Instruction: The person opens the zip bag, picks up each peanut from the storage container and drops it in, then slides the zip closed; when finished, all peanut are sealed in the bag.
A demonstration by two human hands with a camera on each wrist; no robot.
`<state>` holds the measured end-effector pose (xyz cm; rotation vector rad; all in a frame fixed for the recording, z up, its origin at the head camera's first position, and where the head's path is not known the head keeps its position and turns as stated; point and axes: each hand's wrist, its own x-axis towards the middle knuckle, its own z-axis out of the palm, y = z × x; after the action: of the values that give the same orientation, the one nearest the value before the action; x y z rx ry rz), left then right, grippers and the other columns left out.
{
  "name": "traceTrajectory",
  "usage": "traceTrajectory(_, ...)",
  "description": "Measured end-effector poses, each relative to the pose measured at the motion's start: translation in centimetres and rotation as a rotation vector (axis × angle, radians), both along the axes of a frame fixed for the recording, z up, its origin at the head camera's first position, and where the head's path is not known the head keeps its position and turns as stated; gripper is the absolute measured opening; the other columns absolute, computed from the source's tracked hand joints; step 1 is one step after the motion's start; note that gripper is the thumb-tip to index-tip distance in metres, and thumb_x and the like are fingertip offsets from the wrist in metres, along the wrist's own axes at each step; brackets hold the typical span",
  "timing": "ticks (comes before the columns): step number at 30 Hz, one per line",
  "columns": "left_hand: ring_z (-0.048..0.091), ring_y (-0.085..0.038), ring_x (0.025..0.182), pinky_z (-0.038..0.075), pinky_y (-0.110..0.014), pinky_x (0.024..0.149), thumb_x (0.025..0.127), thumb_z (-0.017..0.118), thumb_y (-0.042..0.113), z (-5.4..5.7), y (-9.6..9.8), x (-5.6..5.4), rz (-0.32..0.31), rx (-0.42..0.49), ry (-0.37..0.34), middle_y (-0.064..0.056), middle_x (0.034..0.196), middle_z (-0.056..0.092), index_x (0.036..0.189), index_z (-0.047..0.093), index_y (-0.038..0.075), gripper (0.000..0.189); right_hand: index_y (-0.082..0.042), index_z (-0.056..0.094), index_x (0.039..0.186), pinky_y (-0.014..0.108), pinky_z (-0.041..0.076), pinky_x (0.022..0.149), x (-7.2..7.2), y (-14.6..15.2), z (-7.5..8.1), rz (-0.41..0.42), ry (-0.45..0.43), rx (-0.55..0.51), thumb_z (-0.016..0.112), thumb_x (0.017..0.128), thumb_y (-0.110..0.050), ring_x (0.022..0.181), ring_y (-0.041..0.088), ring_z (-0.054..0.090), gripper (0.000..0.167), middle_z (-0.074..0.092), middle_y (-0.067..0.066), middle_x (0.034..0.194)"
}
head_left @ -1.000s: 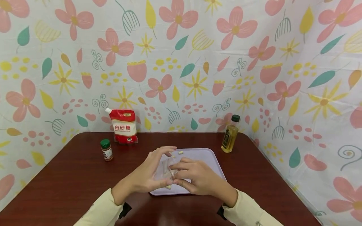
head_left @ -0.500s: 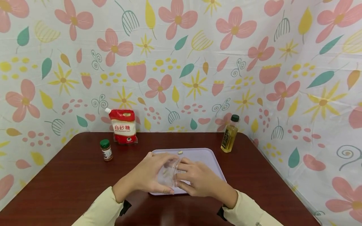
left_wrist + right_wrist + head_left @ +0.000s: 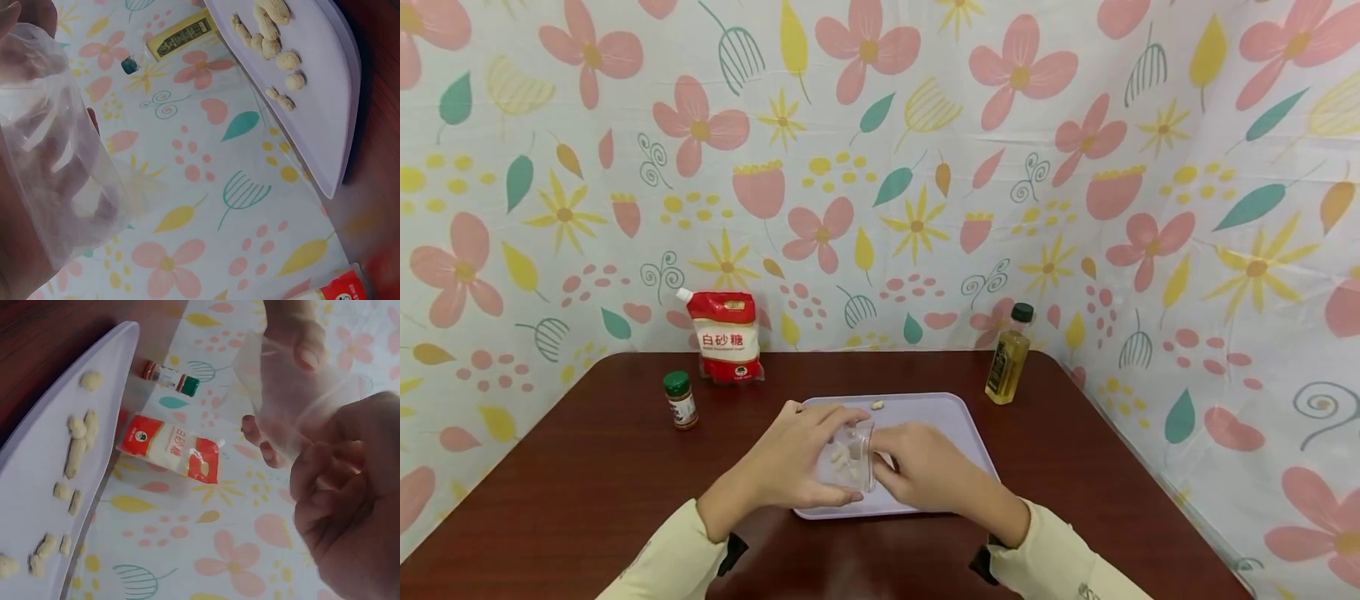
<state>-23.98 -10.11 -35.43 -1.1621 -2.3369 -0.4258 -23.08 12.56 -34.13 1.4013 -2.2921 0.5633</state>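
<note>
A clear plastic bag (image 3: 861,442) is stretched open between my two hands above the tray. My left hand (image 3: 793,458) holds it from the left, thumb below and fingers above. At the bag's right edge, my right hand (image 3: 928,471) grips it with curled fingers; their tips are partly hidden. In the left wrist view the bag (image 3: 69,156) looks wide and rounded. Below it lies a lilac tray (image 3: 925,408), and peanuts (image 3: 269,31) in their shells are scattered there.
At the back left of the brown table (image 3: 587,467) stand a red and white sugar pouch (image 3: 728,337) and a green-capped spice jar (image 3: 681,402). An oil bottle (image 3: 1009,358) is at the back right. A flowered cloth (image 3: 880,208) hangs behind.
The bag has widened from crumpled to rounded. My left fingers have lowered onto it, while my right fingers have curled in at its edge.
</note>
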Motion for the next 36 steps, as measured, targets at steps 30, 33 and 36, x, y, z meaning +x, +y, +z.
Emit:
traceTrajectory(30, 0.062, -0.004, 0.097, 0.053, -0.029, 0.082, 0.071, 0.078, 0.054, -0.3, 2.2, -0.7, -0.077, 0.078, -0.129, 0.007, 0.121, 0.065, 0.133, 0.055, 0.016, 0.076, -0.011, 0.076, 0.089, 0.035, 0.055, 0.069, -0.8, -1.7, -0.9, -0.058, -0.516, -0.267, 0.084, 0.078, -0.019, 0.078, 0.015, 0.065, 0.016, 0.072, -0.004, 0.085)
traceTrajectory(33, 0.062, -0.008, 0.108, 0.053, -0.033, 0.088, 0.071, 0.077, 0.056, -0.2, 2.2, -0.6, -0.047, 0.036, -0.134, 0.006, 0.128, 0.063, 0.136, 0.053, 0.016, 0.080, -0.011, 0.074, 0.101, 0.038, 0.055, 0.075, -0.8, -1.7, -1.0, -0.085, -0.526, -0.235, 0.085, 0.077, -0.019, 0.087, 0.017, 0.068, 0.028, 0.073, -0.004, 0.096)
traceTrajectory(36, 0.063, -0.009, 0.109, 0.053, -0.035, 0.087, 0.070, 0.078, 0.055, -0.1, 2.1, -0.4, -0.026, 0.022, -0.134, 0.005, 0.132, 0.061, 0.140, 0.051, 0.016, 0.084, -0.010, 0.071, 0.111, 0.036, 0.055, 0.078, -0.8, -1.7, -1.1, -0.088, -0.539, -0.232, 0.084, 0.078, -0.017, 0.094, 0.017, 0.068, 0.036, 0.073, -0.003, 0.104)
